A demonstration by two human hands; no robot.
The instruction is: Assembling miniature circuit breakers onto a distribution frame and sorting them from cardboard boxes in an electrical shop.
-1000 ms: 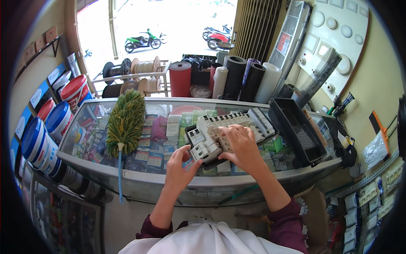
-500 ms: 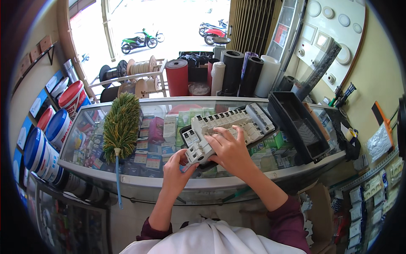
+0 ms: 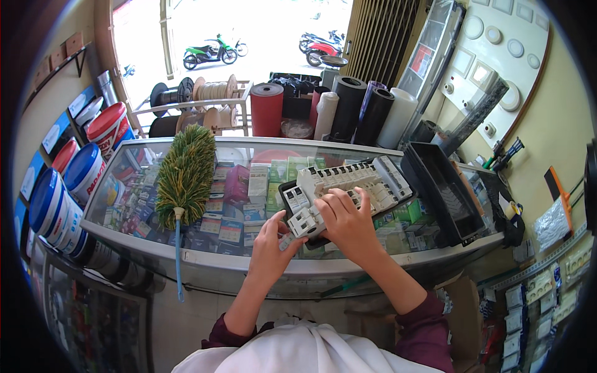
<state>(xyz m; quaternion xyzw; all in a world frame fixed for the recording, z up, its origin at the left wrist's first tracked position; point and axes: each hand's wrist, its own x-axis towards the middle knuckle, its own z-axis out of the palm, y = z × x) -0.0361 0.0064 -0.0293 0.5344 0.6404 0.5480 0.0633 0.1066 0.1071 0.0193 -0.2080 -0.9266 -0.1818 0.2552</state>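
Observation:
A black tray [image 3: 398,200] lies slantwise on the glass counter, holding rows of white circuit breakers [image 3: 336,176] with dark switches. My left hand [image 3: 270,252] is at the tray's near left corner, its thumb and fingers pinching a small pale grey-white breaker [image 3: 286,241]. Right beside it sits a wider white breaker block [image 3: 305,221]. My right hand [image 3: 352,225] reaches over the tray with bent fingers, closed around breakers near that block. What lies under its palm is hidden.
A green-yellow duster [image 3: 185,177] with a blue handle lies to the left on the glass counter [image 3: 249,253]. On the right stands a long black bin [image 3: 444,194]. Boxed goods show beneath the glass. Rolls of sheeting [image 3: 348,109] stand behind the counter, paint buckets [image 3: 59,208] at far left.
My left hand has drawn slightly away from the breaker block, and a small pale piece now shows between its thumb and fingers. My right hand stays over the tray. The whole view has shifted slightly.

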